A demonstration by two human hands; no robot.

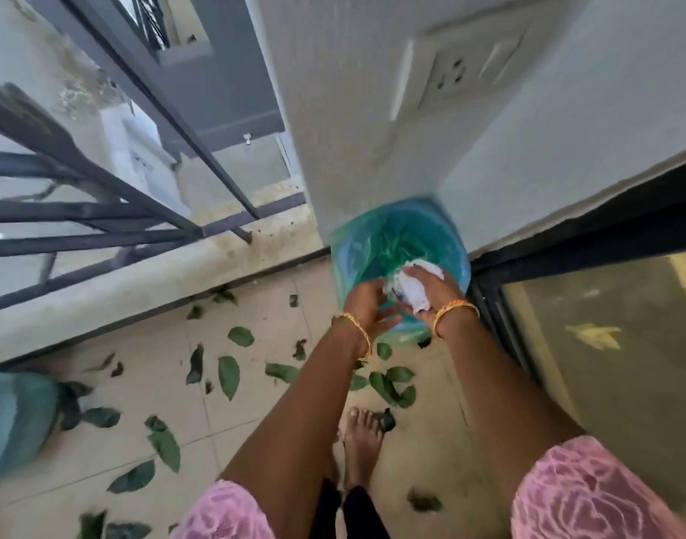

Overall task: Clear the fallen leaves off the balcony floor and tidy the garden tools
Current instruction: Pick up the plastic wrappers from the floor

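— Looking straight down on a balcony corner. Both hands over the mouth of a round bin lined with a translucent green plastic bag [376, 243], tucked against the pale wall beside the dark-framed sliding glass door [590, 305].

— Hands doing what, exactly?

— Right hand [426, 285], gold and orange bangles at the wrist, laid over a crumpled wad of white paper or cloth [413, 291], fingers bent around its top. Left hand [366, 309], gold bangle at the wrist, close beside it with palm turned inward and fingers fairly straight — cupping or steadying the wad rather than gripping, as far as visible. Close together, nearly touching across the wad.

— So which step?

— Most likely dropping a gathered load into the bin, though blur hides whether any leaves sit inside the white wad. Some green shapes faintly visible down in the liner.

— And the rest of the job?

— Barely begun, by the look of it. Flat dark green fallen leaves [228, 377] scattered widely over the beige tiled balcony floor [147, 359], from the kerb under the dark metal railing [100, 212] to around the bare feet [362, 429]. No garden tools identifiable; only a blurred teal object [14, 418] at the left edge.

— Next move?

— Probably releasing the wad well inside the rim, then bending back down for more leaves — nearest ones just behind the bin.
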